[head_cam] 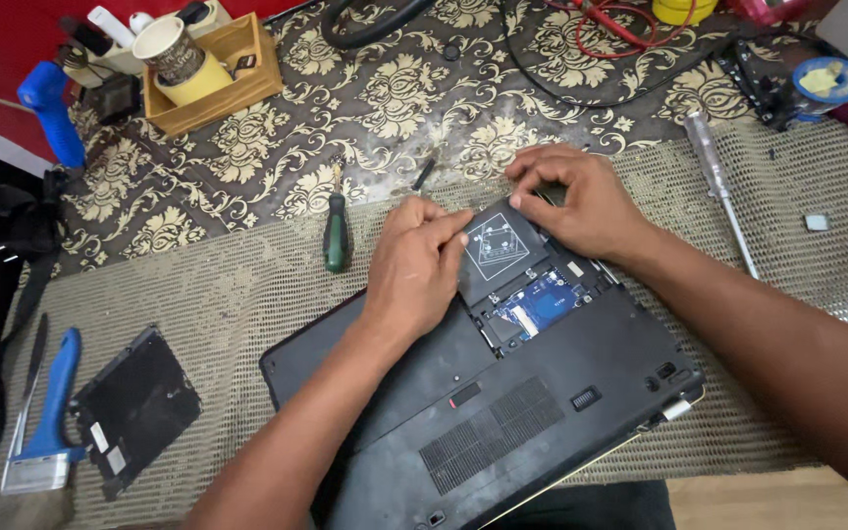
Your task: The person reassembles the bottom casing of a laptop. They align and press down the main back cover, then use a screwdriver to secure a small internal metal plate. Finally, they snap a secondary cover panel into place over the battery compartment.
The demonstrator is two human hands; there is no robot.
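Both hands palm-down w/ fingers curled — left hand (414, 270) & right hand (576, 201) pinch drive (498, 250) in laptop (503, 402).

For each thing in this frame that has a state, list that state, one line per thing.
laptop: upside down, bay open, blue board exposed
drive: tilted in the bay, not flat
left hand: fingertips on the drive's left edge
right hand: fingers on the drive's far corner
green screwdriver: lying on the mat, untouched
black cover panel: off, lying beside the laptop
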